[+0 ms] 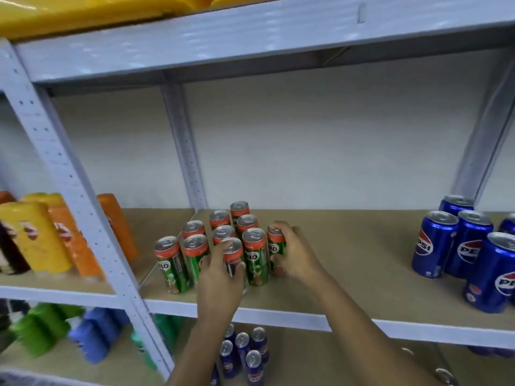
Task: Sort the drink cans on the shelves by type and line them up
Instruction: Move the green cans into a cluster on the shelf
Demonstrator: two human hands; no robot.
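Note:
Several slim green Milo cans with red tops stand in a tight cluster on the left part of the middle shelf. My left hand grips the front can of that cluster. My right hand grips the rightmost Milo can, fingers over its top. Several blue Pepsi cans stand grouped at the shelf's right end. More small blue cans stand on the shelf below.
Yellow and orange chip tubes fill the neighbouring bay on the left, behind a perforated grey upright. Green and blue tubes lie on the lower left shelf. Bare board lies between the Milo and Pepsi groups.

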